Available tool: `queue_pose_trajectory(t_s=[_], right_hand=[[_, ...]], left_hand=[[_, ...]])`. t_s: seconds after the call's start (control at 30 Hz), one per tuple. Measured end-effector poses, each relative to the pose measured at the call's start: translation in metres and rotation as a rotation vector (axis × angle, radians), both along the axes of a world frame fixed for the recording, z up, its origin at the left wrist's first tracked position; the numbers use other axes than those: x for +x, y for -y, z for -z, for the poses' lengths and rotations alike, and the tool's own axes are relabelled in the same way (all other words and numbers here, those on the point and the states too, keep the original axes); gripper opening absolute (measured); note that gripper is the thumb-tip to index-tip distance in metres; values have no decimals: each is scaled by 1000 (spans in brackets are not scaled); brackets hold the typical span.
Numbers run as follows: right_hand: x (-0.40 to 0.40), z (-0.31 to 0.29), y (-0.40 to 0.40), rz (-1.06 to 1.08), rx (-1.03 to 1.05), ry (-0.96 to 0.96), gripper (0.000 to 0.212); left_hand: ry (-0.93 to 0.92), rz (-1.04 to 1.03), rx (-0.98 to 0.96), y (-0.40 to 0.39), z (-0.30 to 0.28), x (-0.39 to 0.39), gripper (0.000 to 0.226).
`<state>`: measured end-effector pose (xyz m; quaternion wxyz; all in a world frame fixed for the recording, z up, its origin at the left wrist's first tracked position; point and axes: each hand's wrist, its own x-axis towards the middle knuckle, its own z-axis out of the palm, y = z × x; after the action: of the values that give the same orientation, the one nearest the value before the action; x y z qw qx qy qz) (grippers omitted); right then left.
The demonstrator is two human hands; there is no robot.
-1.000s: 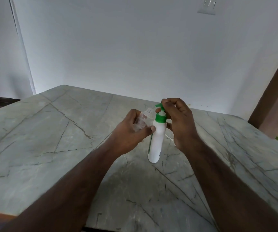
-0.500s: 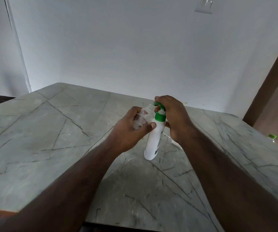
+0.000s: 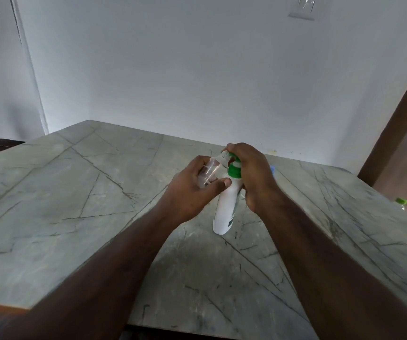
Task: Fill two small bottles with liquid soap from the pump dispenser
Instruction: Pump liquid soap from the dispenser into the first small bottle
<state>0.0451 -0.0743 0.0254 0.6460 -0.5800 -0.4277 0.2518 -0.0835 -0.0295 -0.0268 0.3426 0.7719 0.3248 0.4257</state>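
Observation:
A white pump dispenser (image 3: pixel 225 207) with a green collar and pump head stands on the grey marble table (image 3: pixel 75 192). My right hand (image 3: pixel 252 174) covers the pump head from above, fingers curled over it. My left hand (image 3: pixel 195 190) grips a small clear bottle (image 3: pixel 213 168), tilted with its open mouth up against the green nozzle. The nozzle tip and the inside of the bottle are mostly hidden by my fingers.
A second small bottle with a green cap (image 3: pixel 402 203) stands at the table's far right edge. A bluish item (image 3: pixel 273 170) peeks out behind my right hand. A white wall runs behind the table; a brown door frame (image 3: pixel 393 123) rises at right.
My right hand has pushed lower over the pump head, which now sits closer to the collar. The left hand keeps the small bottle at the nozzle. The camera has shifted slightly.

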Motion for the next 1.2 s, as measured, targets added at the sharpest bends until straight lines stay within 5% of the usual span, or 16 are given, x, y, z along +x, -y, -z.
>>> queue_pose_trajectory(t_s=[0.4, 0.83, 1.2], right_hand=[[7, -13, -3, -89, -89, -110, 16], [7, -9, -8, 2, -60, 40, 21], [10, -5, -12, -26, -49, -20, 22]], left_hand=[[-14, -18, -1, -2, 0, 0, 42], [-17, -38, 59, -2, 3, 2, 53], [-31, -43, 57, -4, 3, 1, 51]])
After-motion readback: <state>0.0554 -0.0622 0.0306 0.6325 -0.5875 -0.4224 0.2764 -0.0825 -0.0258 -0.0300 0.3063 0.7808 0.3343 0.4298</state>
